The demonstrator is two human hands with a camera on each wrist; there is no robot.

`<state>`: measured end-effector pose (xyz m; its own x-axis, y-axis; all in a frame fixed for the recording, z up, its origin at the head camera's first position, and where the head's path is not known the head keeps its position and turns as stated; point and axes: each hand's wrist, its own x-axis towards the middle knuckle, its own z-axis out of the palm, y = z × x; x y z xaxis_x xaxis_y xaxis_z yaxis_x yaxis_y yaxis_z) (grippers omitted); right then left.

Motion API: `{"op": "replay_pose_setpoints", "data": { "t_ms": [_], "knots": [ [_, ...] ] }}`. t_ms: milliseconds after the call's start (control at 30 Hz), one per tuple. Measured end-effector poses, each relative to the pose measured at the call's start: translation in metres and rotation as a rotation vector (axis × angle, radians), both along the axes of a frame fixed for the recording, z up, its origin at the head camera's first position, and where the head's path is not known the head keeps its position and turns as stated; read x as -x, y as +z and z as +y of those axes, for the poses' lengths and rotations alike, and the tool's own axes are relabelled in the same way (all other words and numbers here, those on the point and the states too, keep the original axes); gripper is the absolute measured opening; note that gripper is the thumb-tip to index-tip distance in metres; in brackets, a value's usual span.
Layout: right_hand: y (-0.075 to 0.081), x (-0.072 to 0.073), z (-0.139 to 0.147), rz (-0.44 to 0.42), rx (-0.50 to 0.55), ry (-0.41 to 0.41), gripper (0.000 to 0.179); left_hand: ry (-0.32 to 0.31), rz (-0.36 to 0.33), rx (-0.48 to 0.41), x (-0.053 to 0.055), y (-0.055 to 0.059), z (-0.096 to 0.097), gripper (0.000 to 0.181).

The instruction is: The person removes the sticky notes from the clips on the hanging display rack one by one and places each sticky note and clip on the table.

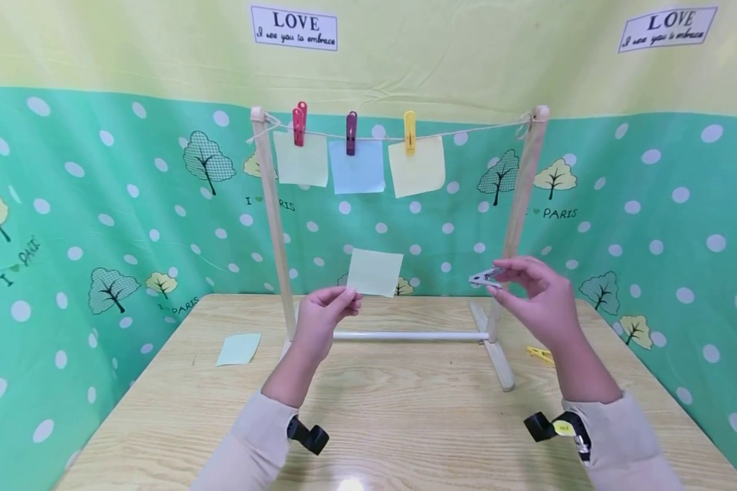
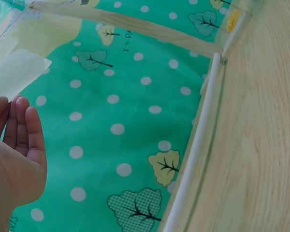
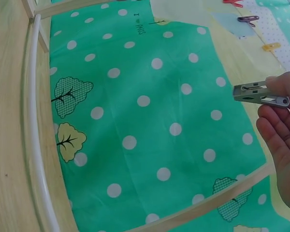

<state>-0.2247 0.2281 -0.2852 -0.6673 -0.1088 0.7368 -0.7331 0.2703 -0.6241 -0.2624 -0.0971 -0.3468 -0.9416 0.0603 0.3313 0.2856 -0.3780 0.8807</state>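
Note:
My left hand (image 1: 322, 317) pinches a pale green paper square (image 1: 374, 273) by its lower left corner, holding it up in front of the rack. In my right hand (image 1: 540, 300) is a grey clothespin (image 1: 486, 277), gripped between thumb and fingers; the right wrist view shows the same clothespin (image 3: 261, 93) with its jaws closed. Above both hands a string (image 1: 479, 129) runs between two wooden posts. From it hang a pale green, a blue (image 1: 357, 167) and a cream paper square (image 1: 417, 167), held by a red (image 1: 299, 126), a purple (image 1: 351, 133) and a yellow clothespin (image 1: 410, 133).
A pale paper square (image 1: 238, 349) lies on the table (image 1: 405, 416) at the left. At the right, a yellow clothespin (image 1: 539, 354) lies near the right wrist. The wooden posts (image 1: 274, 225) stand on feet joined by a white bar (image 1: 405, 335). Patterned cloth hangs behind and at both sides.

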Motion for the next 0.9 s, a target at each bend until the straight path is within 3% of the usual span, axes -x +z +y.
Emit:
{"op": "replay_pose_setpoints", "data": {
  "t_ms": [200, 433, 733, 900],
  "knots": [
    [-0.013, 0.000, 0.006, -0.064, 0.037, 0.008, 0.038, 0.038, -0.016, -0.004, -0.006, -0.008, -0.010, 0.015],
    [-0.031, -0.003, 0.015, -0.129, 0.020, -0.046, 0.034, 0.057, -0.055, -0.006, -0.012, -0.021, -0.027, 0.018],
    [-0.052, -0.007, 0.029, -0.231, 0.015, -0.114, 0.036, 0.156, -0.113, 0.019, -0.018, -0.034, -0.048, 0.030],
    [-0.062, -0.009, 0.037, -0.263, 0.006, -0.148, 0.033, 0.181, -0.137, 0.008, -0.021, -0.041, -0.064, 0.023]
  ]
}}
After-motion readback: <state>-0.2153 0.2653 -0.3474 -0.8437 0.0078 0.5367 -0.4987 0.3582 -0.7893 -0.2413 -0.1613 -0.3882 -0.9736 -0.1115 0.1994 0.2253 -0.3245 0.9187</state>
